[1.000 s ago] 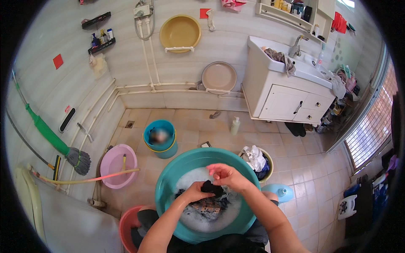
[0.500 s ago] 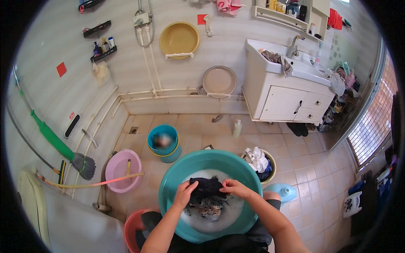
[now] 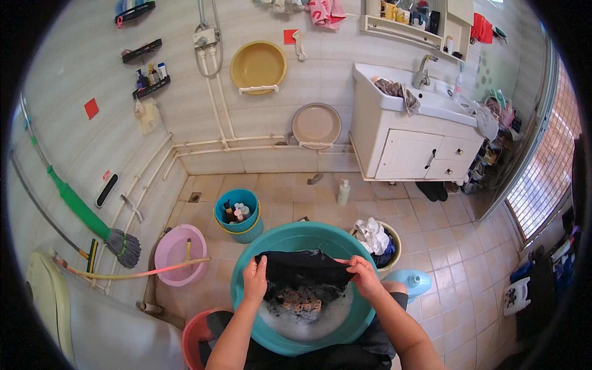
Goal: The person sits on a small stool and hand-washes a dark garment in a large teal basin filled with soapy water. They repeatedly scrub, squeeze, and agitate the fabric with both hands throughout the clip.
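Note:
A black garment [image 3: 303,269] is stretched wide above the suds in a large teal basin [image 3: 295,235]. My left hand [image 3: 254,280] is closed on its left end, the thumb on top. At the other end, my right hand [image 3: 365,277] pinches the edge. The cloth hangs down between them toward the foamy water [image 3: 296,330]. A brown patterned patch [image 3: 300,303] shows just below the black part; I cannot tell whether it belongs to the same garment.
Left of the basin stand a blue bucket [image 3: 251,232] of bottles, a pink tub [image 3: 161,254] crossed by a hose [image 3: 148,269], and a red tub [image 3: 192,330]. On the right are a laundry basket [image 3: 394,254] and a blue jug [image 3: 414,282]. A pump bottle [image 3: 343,192] stands beyond.
My hands have moved apart, the left going left and the right going right. The black garment, bunched before, is now spread out between them.

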Demonstrator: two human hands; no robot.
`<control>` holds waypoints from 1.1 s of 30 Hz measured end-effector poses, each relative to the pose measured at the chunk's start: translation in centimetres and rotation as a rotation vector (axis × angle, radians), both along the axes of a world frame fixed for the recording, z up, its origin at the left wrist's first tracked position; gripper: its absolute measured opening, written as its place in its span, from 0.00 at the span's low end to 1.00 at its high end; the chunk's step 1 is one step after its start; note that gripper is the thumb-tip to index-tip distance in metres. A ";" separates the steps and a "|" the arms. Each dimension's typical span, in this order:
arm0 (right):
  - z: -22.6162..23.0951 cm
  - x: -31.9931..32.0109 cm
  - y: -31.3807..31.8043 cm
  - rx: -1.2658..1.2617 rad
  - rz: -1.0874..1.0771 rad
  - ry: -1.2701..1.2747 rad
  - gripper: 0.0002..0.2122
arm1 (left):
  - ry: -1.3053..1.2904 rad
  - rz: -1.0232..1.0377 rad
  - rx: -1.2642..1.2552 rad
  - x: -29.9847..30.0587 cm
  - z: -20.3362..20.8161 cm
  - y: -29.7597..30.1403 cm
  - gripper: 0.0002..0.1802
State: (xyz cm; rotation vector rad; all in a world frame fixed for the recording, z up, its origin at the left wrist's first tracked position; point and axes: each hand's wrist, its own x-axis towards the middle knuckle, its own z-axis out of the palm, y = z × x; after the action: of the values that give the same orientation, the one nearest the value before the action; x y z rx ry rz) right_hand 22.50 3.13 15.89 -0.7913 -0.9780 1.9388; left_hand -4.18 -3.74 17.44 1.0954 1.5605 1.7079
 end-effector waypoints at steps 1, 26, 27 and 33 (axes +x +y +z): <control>0.7 0.1 -0.1 0.000 -0.023 -0.035 0.04 | 0.062 0.025 -0.073 -0.3 -0.3 -0.3 0.12; -22.4 -9.5 1.2 0.432 -0.088 -1.167 0.12 | -0.635 0.465 -0.773 2.3 -21.4 2.5 0.27; -24.8 -8.8 1.6 0.646 -0.055 -1.097 0.12 | -0.743 0.471 -0.703 3.0 -20.5 3.2 0.30; -17.3 -11.9 2.1 0.129 -0.234 -0.788 0.15 | -0.972 0.099 -0.571 3.2 -19.7 3.8 0.41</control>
State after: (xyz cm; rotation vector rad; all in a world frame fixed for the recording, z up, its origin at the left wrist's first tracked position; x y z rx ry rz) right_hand 10.56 5.27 -1.42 -1.5687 -1.3640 1.3416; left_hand -0.99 0.07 -2.27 -0.1240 1.2858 1.3580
